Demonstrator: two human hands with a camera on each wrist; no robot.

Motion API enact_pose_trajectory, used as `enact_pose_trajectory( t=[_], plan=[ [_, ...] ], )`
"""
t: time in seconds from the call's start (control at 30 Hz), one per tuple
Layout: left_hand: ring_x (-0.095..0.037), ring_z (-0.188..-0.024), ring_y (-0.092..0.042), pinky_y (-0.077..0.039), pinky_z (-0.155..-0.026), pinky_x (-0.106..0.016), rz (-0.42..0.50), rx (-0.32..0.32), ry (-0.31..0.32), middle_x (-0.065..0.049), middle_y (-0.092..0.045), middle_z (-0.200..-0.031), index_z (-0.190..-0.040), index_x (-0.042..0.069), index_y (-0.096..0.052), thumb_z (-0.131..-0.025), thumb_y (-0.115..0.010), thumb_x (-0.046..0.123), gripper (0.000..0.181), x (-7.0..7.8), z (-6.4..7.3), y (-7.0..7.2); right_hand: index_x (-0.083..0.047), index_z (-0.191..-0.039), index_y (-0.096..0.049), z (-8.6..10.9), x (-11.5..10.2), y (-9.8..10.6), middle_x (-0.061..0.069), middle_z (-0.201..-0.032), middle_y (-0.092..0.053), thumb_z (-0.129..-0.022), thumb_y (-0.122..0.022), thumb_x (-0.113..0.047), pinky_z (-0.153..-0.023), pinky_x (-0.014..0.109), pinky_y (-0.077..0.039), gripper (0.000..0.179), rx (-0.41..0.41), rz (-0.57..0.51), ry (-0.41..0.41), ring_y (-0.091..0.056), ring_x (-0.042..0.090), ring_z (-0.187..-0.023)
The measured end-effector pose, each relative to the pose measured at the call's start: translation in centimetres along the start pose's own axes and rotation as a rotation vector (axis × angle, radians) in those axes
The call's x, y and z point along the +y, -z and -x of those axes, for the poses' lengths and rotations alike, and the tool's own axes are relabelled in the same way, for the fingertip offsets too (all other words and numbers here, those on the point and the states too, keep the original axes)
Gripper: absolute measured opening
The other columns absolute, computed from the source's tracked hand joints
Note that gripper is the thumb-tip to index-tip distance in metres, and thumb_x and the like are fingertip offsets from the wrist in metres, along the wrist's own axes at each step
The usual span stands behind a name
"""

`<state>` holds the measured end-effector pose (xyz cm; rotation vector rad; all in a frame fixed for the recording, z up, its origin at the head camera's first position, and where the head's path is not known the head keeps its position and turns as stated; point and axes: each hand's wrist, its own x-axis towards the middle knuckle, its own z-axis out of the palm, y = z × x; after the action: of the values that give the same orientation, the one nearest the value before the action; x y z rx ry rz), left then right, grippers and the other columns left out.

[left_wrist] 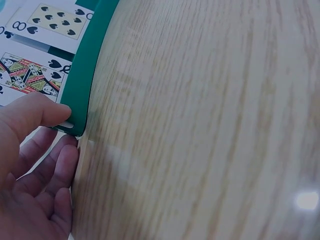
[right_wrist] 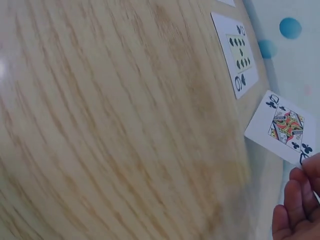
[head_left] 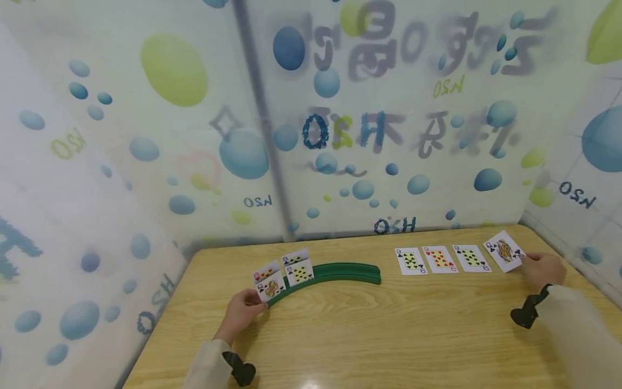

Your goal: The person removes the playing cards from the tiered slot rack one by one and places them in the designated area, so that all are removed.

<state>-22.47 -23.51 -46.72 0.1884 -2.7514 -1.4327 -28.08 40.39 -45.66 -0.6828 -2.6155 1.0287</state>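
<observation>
On the surface (head_left: 340, 340), the green rack (head_left: 347, 270) is best kept steady, its left end being pinched by the left grip (head_left: 239, 313). Right of the row of cards (head_left: 439, 260), the queen of clubs (head_left: 504, 250) is corner-pinched by the right grip (head_left: 545, 270); bending should be avoided.

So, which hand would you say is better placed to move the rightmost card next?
Probably the right hand: it pinches that card, while the left hand grips the green rack at one end.
</observation>
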Motion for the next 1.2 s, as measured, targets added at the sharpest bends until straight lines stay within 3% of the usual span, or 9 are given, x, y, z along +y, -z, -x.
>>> enact_pose_trajectory(
  t=[0.3,0.57,0.77,0.97,1.2],
  plan=[
    [-0.02,-0.078,-0.055,-0.044,-0.063,-0.029,-0.001,0.004,0.009,-0.009,-0.06,-0.087,-0.1,-0.006,-0.059,-0.077,-0.068,0.006,0.028,-0.2,-0.3,-0.3,0.016,-0.115,-0.049,1.5,-0.3,0.0,0.032,-0.118,-0.048,-0.09,-0.042,-0.011,-0.083,0.05,-0.035,0.037,0.026,0.001,-0.135,-0.044,0.048,-0.105],
    [-0.02,-0.078,-0.055,-0.044,-0.063,-0.029,-0.005,0.005,0.006,-0.01,-0.06,-0.087,-0.099,-0.007,-0.059,-0.076,-0.069,0.006,0.028,0.1,-0.3,-0.1,0.014,-0.113,-0.053,0.9,0.5,-0.7,0.033,-0.115,-0.05,-0.089,-0.044,-0.012,-0.075,0.048,-0.039,0.037,0.032,-0.012,-0.165,-0.045,0.047,-0.101],
    [-0.02,-0.079,-0.055,-0.044,-0.065,-0.029,-0.009,0.004,0.01,-0.01,-0.06,-0.087,-0.099,-0.007,-0.059,-0.076,-0.07,0.006,0.028,0.1,-0.2,-0.1,0.012,-0.116,-0.053,0.7,0.7,-1.3,0.032,-0.115,-0.05,-0.091,-0.042,-0.015,-0.07,0.047,-0.042,0.039,0.014,-0.007,-0.235,-0.046,0.045,-0.1],
    [-0.02,-0.079,-0.055,-0.043,-0.066,-0.029,-0.011,0.007,0.009,-0.009,-0.06,-0.086,-0.098,-0.007,-0.059,-0.075,-0.07,0.006,0.029,0.1,-0.2,-0.1,0.009,-0.115,-0.055,0.5,0.5,-1.2,0.031,-0.118,-0.048,-0.09,-0.04,-0.017,-0.078,0.049,-0.041,0.039,-0.018,0.065,-0.234,-0.042,0.046,-0.104],
    [-0.02,-0.079,-0.055,-0.043,-0.066,-0.029,-0.01,0.003,0.015,-0.009,-0.06,-0.087,-0.1,-0.007,-0.059,-0.076,-0.07,0.007,0.029,0.0,-0.2,-0.2,0.011,-0.111,-0.055,0.3,0.4,-1.3,0.034,-0.112,-0.049,-0.088,-0.04,-0.017,-0.074,0.048,-0.041,0.04,-0.033,0.074,-0.242,-0.044,0.047,-0.099]
  ],
)
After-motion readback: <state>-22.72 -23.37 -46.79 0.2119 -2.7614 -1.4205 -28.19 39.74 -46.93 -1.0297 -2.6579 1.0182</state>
